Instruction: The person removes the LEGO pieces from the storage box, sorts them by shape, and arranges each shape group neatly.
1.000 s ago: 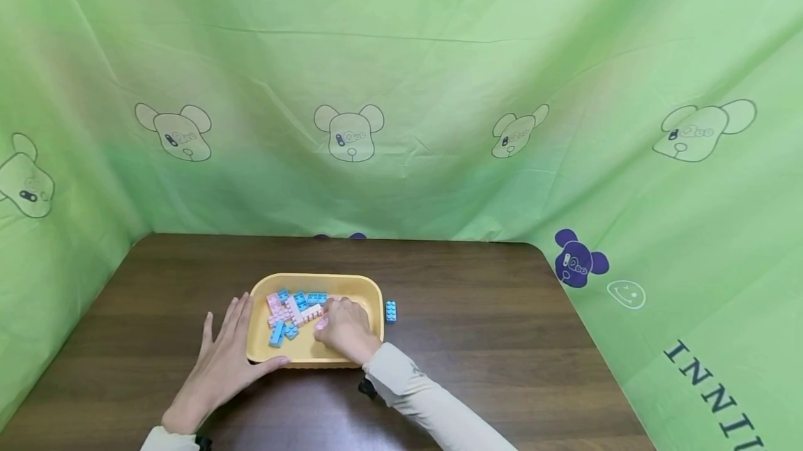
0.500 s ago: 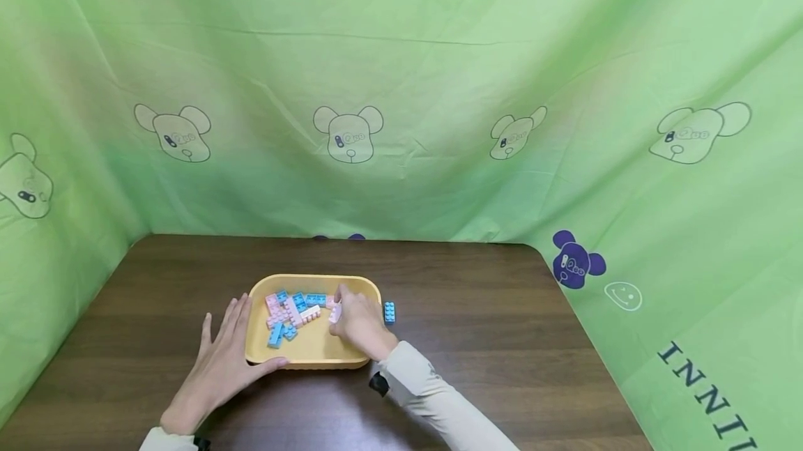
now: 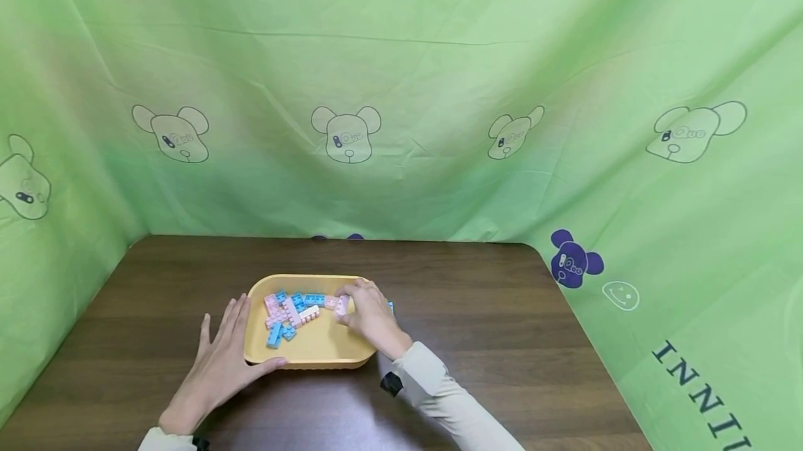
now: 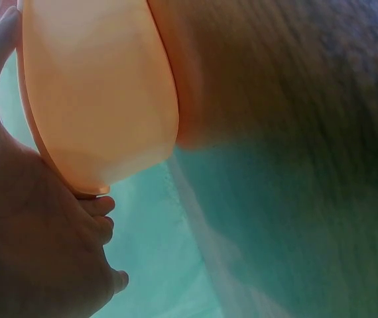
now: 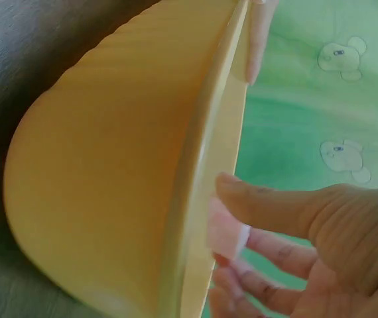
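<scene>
A yellow tray stands on the table with pink and blue toy bricks heaped in its left half. Over its right side, the right hand pinches a pink toy brick between thumb and fingertips. The right wrist view shows that pink brick just beyond the tray's rim. Fingers spread and mostly straight, the left hand rests on the tray's left end, its thumb along the near rim. In the left wrist view this hand lies against the tray's outer wall.
Just outside the tray's right end lies a blue brick, mostly hidden behind the right hand. The brown wooden table extends around the tray. A green printed curtain hangs along the back and sides.
The right hand has moved rightward across the tray with the pink toy brick, from beside the pile to near the right rim, now covering most of the blue brick outside. The left hand stays put.
</scene>
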### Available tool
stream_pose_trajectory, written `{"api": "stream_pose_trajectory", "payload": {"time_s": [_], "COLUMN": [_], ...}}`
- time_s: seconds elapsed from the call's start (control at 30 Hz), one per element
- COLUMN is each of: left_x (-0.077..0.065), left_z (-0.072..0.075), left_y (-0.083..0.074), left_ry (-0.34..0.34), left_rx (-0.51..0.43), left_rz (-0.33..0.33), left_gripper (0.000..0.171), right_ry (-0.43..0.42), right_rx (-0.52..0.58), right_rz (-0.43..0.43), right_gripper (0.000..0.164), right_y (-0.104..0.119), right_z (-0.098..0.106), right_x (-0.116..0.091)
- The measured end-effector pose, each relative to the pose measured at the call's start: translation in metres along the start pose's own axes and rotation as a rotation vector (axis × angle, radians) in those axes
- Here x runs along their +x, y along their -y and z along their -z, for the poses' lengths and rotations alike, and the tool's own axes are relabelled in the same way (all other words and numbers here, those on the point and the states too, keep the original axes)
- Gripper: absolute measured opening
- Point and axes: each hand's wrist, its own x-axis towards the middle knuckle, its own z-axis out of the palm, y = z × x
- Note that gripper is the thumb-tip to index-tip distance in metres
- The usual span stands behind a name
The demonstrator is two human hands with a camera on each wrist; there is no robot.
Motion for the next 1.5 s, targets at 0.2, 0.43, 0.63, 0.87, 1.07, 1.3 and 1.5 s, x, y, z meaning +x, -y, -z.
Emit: {"api": "stream_pose_trajectory", "payload": {"time_s": [0.2, 0.43, 0.63, 0.87, 1.07, 1.3, 1.5], "left_x": [-0.001, -0.001, -0.001, 0.000, 0.000, 0.000, -0.001], "left_z": [0.001, 0.001, 0.001, 0.001, 0.000, 0.000, 0.000], "left_y": [-0.001, -0.001, -0.002, -0.001, -0.001, -0.001, 0.000], "left_ry": [-0.007, 0.012, 0.017, 0.015, 0.022, 0.026, 0.012], "left_rx": [-0.004, -0.005, 0.000, 0.002, 0.000, 0.003, -0.018], "left_rz": [0.001, 0.003, 0.006, 0.001, 0.002, -0.001, 0.000], "left_gripper": [0.131, 0.133, 0.133, 0.132, 0.132, 0.132, 0.131], "right_ry": [-0.044, -0.070, -0.100, -0.106, -0.126, -0.122, -0.106], "right_rx": [0.033, 0.092, 0.116, 0.136, 0.144, 0.164, 0.153], "right_rz": [0.035, 0.006, 0.009, -0.005, 0.011, 0.020, 0.000], "right_gripper": [0.035, 0.036, 0.036, 0.038, 0.040, 0.037, 0.037], "right_y": [-0.012, -0.026, -0.038, -0.053, -0.064, -0.081, -0.091], "right_z": [0.009, 0.019, 0.026, 0.030, 0.032, 0.031, 0.032], "right_x": [-0.001, -0.003, -0.006, -0.009, -0.012, -0.014, -0.015]}}
